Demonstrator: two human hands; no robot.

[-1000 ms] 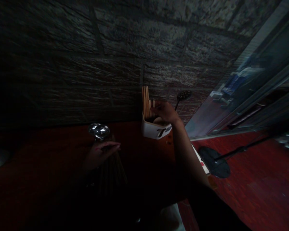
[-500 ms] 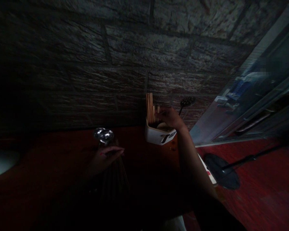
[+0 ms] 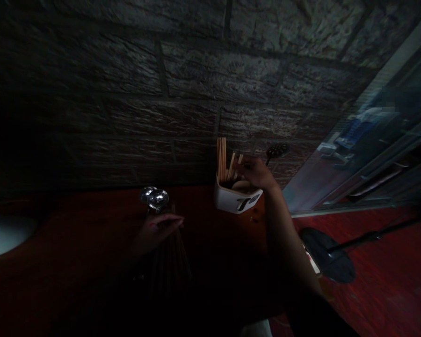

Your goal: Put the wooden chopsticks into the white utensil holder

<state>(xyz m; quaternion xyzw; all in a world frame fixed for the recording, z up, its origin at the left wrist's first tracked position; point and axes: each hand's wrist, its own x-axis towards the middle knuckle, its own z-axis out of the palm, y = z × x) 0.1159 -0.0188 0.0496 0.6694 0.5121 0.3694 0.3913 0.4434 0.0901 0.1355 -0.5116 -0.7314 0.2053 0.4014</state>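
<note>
My left hand (image 3: 160, 228) is closed over a bundle of chopsticks (image 3: 177, 255), whose lower lengths fade into the dark. Two shiny metal spoons (image 3: 157, 199) stick up just beyond its fingers; their handles are hidden, so I cannot tell whether the hand grips them too. To the right, a white utensil holder (image 3: 228, 200) stands on the table close to the wall, with several upright chopsticks (image 3: 221, 159) at its left end. Over its opening, my right hand (image 3: 256, 171) pinches a couple of tilted chopsticks (image 3: 232, 164), their lower ends in the holder.
A dark slotted ladle (image 3: 278, 150) rises behind my right hand. The reddish table (image 3: 105, 206) meets a brick wall (image 3: 192, 117). A pale round object (image 3: 7, 236) lies at the left. On the red floor at right stands a round black base with a pole (image 3: 331, 255).
The chopsticks at my right fingers have shifted right and lean away from the upright bunch. My left hand keeps its hold. The whole view has shifted slightly.
</note>
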